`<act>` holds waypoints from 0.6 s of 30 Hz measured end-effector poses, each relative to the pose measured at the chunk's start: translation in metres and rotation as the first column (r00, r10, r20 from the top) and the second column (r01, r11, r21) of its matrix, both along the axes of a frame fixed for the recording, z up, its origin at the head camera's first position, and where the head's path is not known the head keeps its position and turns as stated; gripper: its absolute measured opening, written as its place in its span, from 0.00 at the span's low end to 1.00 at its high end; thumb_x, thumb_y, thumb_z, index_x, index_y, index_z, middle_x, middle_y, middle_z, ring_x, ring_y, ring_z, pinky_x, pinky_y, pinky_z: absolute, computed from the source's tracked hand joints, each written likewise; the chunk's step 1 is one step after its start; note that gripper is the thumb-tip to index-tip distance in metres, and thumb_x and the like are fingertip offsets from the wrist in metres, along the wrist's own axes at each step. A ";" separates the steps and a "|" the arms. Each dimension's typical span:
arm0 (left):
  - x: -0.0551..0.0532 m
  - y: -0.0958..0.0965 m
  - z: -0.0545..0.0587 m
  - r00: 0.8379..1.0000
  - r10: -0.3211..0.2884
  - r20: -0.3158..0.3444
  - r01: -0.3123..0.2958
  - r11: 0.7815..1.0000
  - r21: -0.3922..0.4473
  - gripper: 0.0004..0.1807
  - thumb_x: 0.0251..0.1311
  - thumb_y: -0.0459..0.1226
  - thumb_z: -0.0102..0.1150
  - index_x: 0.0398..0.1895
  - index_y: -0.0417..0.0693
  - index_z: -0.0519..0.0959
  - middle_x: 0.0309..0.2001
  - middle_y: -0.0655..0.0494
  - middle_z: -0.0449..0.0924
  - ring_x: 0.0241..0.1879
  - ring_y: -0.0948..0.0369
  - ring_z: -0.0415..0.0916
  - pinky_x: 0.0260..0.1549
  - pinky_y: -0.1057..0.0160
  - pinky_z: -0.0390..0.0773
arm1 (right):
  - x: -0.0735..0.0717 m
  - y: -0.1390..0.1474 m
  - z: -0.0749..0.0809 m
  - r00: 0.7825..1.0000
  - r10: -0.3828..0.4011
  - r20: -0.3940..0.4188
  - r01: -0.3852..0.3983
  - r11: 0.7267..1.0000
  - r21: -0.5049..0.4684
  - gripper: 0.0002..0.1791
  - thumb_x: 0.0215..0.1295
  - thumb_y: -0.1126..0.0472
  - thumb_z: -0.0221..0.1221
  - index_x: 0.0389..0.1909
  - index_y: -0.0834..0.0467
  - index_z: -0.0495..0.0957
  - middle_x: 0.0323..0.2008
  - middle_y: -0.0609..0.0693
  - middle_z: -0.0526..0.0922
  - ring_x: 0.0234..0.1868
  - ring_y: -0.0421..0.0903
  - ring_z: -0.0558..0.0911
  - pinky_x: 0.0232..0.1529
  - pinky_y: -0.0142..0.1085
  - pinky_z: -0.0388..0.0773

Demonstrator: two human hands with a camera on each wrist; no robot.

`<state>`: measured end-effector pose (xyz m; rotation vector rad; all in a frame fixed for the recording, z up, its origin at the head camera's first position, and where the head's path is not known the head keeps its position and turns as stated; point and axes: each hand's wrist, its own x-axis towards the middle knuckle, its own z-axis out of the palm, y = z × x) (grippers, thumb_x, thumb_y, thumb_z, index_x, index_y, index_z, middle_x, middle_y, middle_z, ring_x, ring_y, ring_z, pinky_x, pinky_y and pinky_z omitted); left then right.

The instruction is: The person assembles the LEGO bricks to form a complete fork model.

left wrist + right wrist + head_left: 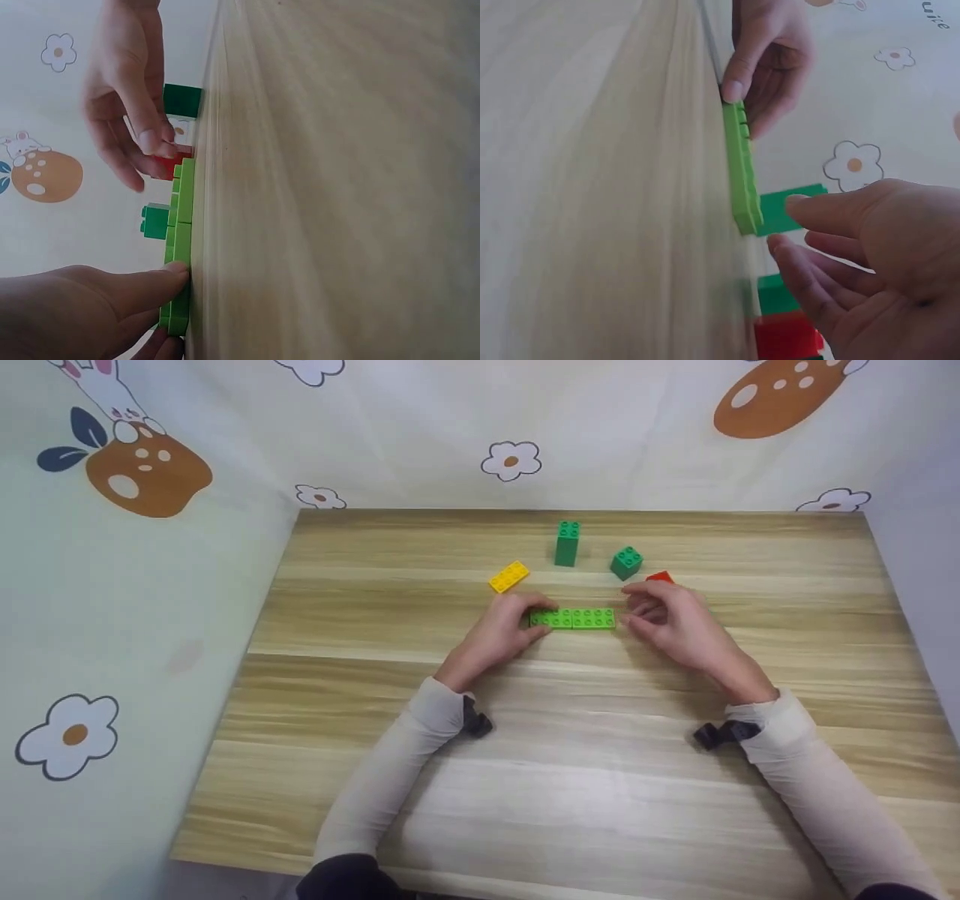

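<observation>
Two light green toy bricks lie end to end on the table, the left brick [559,619] against the right brick [594,619]. My left hand [499,630] pinches the left brick between thumb and fingers across its long sides. Just off the row's right end is my right hand [682,622], its fingers loosely bent and a gap between thumb and fingertips. In the right wrist view nothing lies between those fingers. A red brick [660,577] shows past the right hand, which partly covers it in the head view.
Behind the row stand a tall dark green brick tower [567,549] and a shorter dark green block [626,562]. A yellow brick [509,577] lies flat beyond the left hand. A patterned cloth [420,442] hangs along the back and left edges of the wooden table [540,810].
</observation>
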<state>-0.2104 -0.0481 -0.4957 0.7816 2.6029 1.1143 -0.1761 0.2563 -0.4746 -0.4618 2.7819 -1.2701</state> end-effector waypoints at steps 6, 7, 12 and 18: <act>0.000 0.000 0.000 1.000 -0.001 0.009 0.000 1.000 0.008 0.20 0.70 0.33 0.71 0.64 0.44 0.85 0.62 0.49 0.88 0.64 0.55 0.83 0.72 0.57 0.78 | 0.001 0.022 0.015 0.990 -0.109 -0.084 0.109 0.994 -0.010 0.15 0.68 0.68 0.73 0.54 0.63 0.87 0.43 0.57 0.91 0.40 0.42 0.86 0.41 0.18 0.81; 0.000 0.000 0.000 1.000 -0.002 0.008 0.002 1.000 0.010 0.20 0.70 0.33 0.71 0.64 0.43 0.85 0.62 0.49 0.88 0.64 0.55 0.83 0.72 0.56 0.78 | 0.001 0.026 0.018 0.988 -0.121 -0.093 0.123 0.992 0.007 0.15 0.67 0.67 0.73 0.53 0.63 0.87 0.42 0.56 0.91 0.39 0.43 0.85 0.39 0.18 0.80; 0.001 0.000 0.000 1.000 -0.003 -0.003 0.003 1.000 0.012 0.19 0.71 0.33 0.71 0.63 0.43 0.85 0.62 0.49 0.88 0.64 0.55 0.83 0.72 0.56 0.78 | 0.001 0.045 0.029 0.990 -0.132 -0.055 0.139 0.980 0.139 0.20 0.66 0.56 0.77 0.54 0.60 0.86 0.44 0.59 0.86 0.42 0.52 0.79 0.39 0.27 0.72; 0.001 0.001 -0.001 1.000 -0.003 -0.010 0.003 1.000 0.009 0.19 0.71 0.33 0.70 0.63 0.43 0.85 0.62 0.50 0.88 0.65 0.55 0.82 0.72 0.57 0.77 | -0.001 0.063 0.033 0.991 -0.109 0.077 0.087 0.965 0.247 0.34 0.62 0.47 0.79 0.61 0.63 0.81 0.53 0.63 0.83 0.52 0.59 0.78 0.49 0.45 0.74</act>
